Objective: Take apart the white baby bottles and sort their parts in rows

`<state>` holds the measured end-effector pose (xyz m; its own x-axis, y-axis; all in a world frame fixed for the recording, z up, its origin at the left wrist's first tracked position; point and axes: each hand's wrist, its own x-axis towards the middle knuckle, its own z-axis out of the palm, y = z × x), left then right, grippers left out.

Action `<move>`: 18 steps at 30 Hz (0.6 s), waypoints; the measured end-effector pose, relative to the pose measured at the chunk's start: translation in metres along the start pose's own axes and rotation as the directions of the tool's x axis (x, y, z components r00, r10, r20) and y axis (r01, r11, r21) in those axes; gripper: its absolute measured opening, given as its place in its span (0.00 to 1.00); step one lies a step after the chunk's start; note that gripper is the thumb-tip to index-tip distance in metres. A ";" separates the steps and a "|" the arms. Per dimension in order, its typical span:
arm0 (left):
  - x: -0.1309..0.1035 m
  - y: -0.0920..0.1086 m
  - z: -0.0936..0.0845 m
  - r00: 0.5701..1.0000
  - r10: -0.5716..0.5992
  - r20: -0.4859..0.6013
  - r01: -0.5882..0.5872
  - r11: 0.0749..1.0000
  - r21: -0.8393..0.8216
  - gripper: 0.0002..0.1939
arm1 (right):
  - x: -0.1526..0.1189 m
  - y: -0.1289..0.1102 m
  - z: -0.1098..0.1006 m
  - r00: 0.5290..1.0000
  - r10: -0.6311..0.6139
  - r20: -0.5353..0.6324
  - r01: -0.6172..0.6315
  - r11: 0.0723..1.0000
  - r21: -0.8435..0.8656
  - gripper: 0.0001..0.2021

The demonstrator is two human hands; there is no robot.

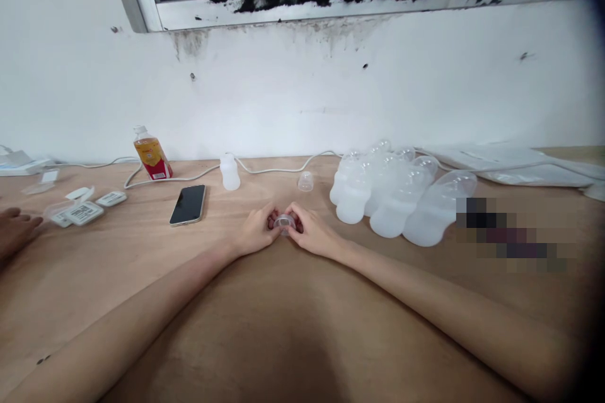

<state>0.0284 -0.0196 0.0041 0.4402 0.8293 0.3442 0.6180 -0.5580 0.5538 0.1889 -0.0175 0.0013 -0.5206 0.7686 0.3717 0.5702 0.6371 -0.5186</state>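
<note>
Between my two hands, near the middle of the wooden table, is a small clear round plastic piece (284, 222). My left hand (259, 228) grips its left side with fingers curled, and my right hand (312, 230) grips its right side with thumb and fingers. Just beyond my hands a clear dome-shaped cap (305, 181) stands on the table. A frosted white bottle (230, 172) without a visible clear cap stands upright farther left. To the right is a cluster of frosted bottles with clear domed tops (387, 192).
A phone (188, 204) and a drink bottle (154, 154) are at the left, with labelled white packs (85, 213) beyond. Another person's hand (17, 231) rests at the far left edge. A white cable (278, 170) runs along the wall; plastic bags (515, 165) lie back right.
</note>
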 end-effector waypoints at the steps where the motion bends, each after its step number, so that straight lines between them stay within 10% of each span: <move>1: 0.000 0.001 0.000 1.000 0.001 -0.004 -0.001 1.000 0.011 0.04 | 0.000 0.000 0.000 1.000 0.001 -0.001 -0.001 1.000 -0.001 0.06; 18: -0.001 -0.009 0.003 0.987 -0.013 -0.163 0.020 0.999 0.039 0.16 | 0.008 0.005 0.000 0.993 -0.001 -0.117 0.012 0.995 0.100 0.14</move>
<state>0.0243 -0.0160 -0.0032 0.3204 0.8305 0.4557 0.6513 -0.5424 0.5306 0.1878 -0.0085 0.0014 -0.4433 0.7697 0.4594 0.4975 0.6376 -0.5882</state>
